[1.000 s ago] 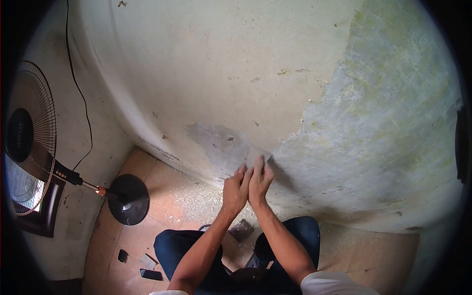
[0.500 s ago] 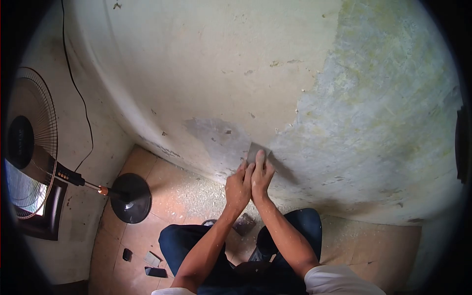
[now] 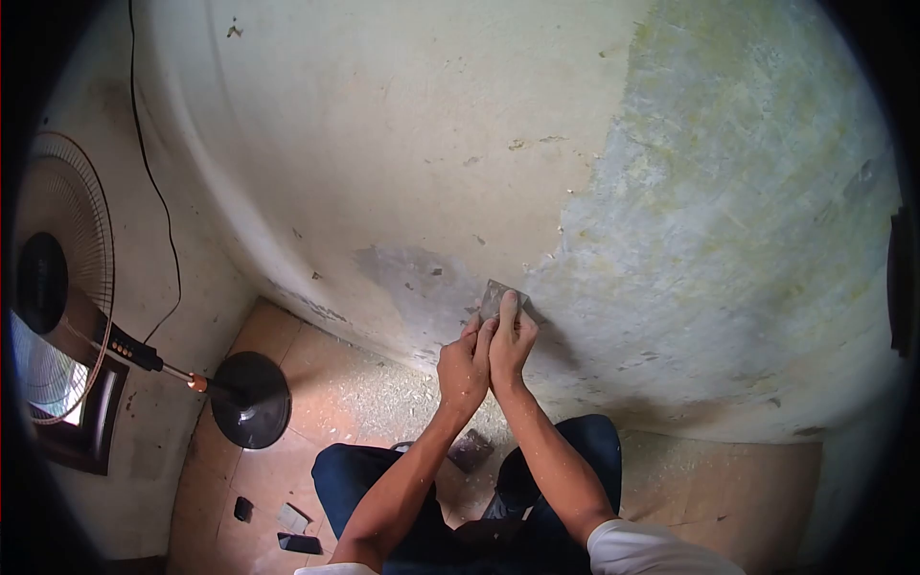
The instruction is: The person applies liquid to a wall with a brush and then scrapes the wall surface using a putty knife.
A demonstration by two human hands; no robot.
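Observation:
Both my hands are closed together on a flat, grey scraper (image 3: pixel 496 295), its blade against the lower wall (image 3: pixel 422 182). My right hand (image 3: pixel 512 347) lies over it, thumb stretched along the blade. Pressed close beside it, my left hand (image 3: pixel 464 372) is wrapped around the lower part; the handle is hidden by the fingers. Small flakes appear on the blade's face. Around the blade, cream paint meets a bare grey patch (image 3: pixel 407 278) on the left and a large mottled grey-green area (image 3: pixel 728 211) on the right.
Pale paint flakes (image 3: pixel 393 398) cover the tiled floor below the wall. A dark flat block (image 3: pixel 471 450) lies between my legs. On the left stands a fan with a round base (image 3: pixel 250 401). A phone (image 3: pixel 299 543) and small items lie on the floor nearby.
The scraper has shifted slightly up along the wall, with both hands still on it. More flakes show on its blade. My view has tilted a little.

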